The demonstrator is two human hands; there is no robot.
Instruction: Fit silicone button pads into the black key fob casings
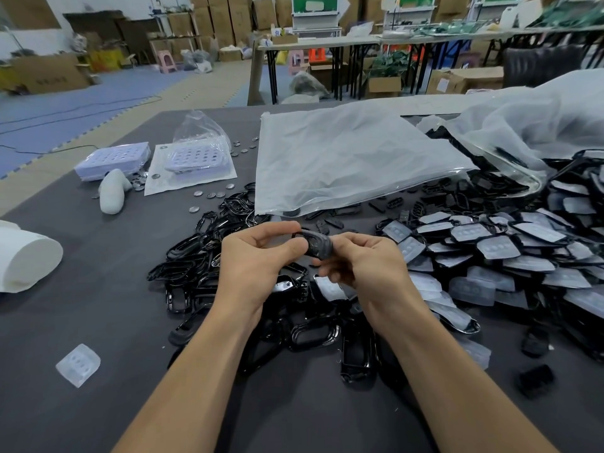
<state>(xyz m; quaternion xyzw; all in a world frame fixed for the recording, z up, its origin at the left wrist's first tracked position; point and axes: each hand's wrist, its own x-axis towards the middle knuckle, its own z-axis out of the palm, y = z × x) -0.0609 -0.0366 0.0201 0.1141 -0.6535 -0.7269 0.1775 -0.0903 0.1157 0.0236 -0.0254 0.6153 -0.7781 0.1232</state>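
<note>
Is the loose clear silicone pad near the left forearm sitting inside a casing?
No, the silicone pad lies alone on the dark table, apart from the pile of casings.

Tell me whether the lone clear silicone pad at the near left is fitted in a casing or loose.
Loose. The silicone pad lies alone on the grey table, with no black casing around it.

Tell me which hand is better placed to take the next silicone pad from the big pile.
Right. The big pile of pads lies close beside the right hand; the left hand would have to cross over. Both grip one casing now.
</note>
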